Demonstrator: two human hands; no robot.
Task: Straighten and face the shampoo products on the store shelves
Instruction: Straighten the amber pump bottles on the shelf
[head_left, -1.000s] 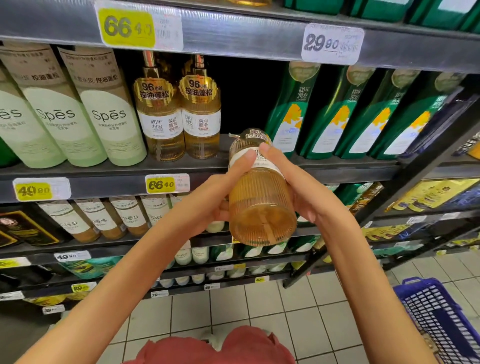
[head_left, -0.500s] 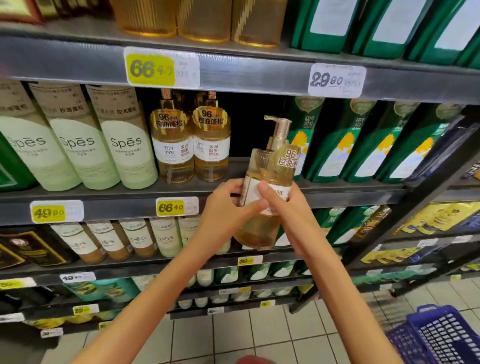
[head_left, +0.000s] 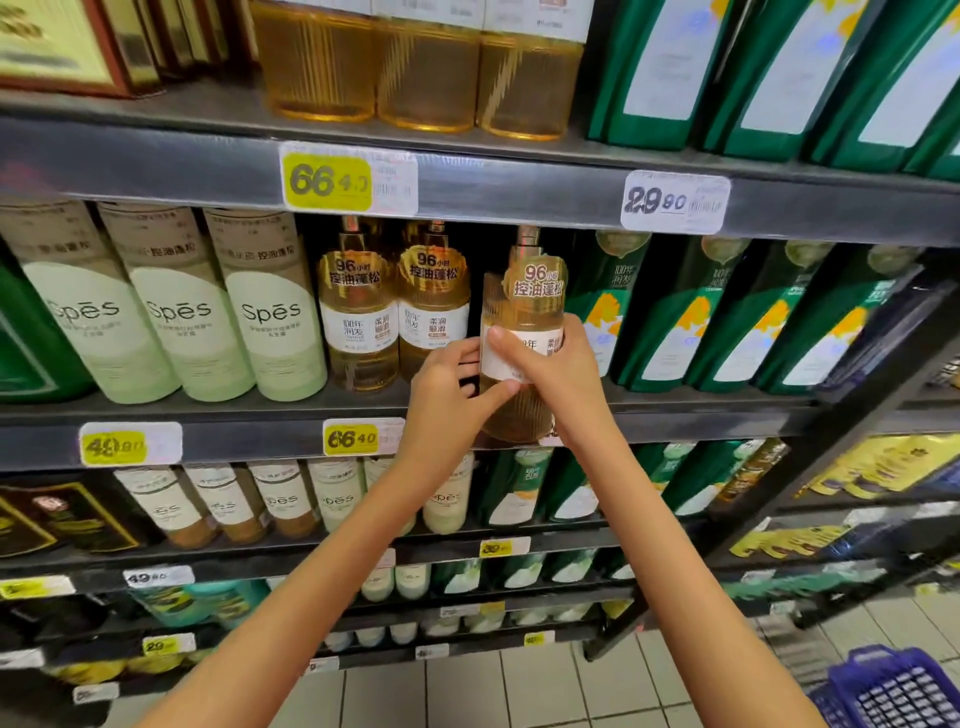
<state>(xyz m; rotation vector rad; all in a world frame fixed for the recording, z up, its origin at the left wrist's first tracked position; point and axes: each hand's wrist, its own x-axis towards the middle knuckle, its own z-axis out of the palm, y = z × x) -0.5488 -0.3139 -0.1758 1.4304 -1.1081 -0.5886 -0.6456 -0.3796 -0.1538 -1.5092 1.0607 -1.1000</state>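
Shampoo bottle (head_left: 519, 415), amber and upright at the shelf (head_left: 249, 441) edge, clasped by my left grip (head_left: 447, 395) and right grip (head_left: 558, 374) together.

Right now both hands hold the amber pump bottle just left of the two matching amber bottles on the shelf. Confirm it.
One detail is wrong. The head view shows the left hand and right hand holding the amber pump bottle just right of the two matching amber bottles, not left, next to the green bottles.

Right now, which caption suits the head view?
Left hand and right hand hold an amber pump bottle beside two matching bottles.
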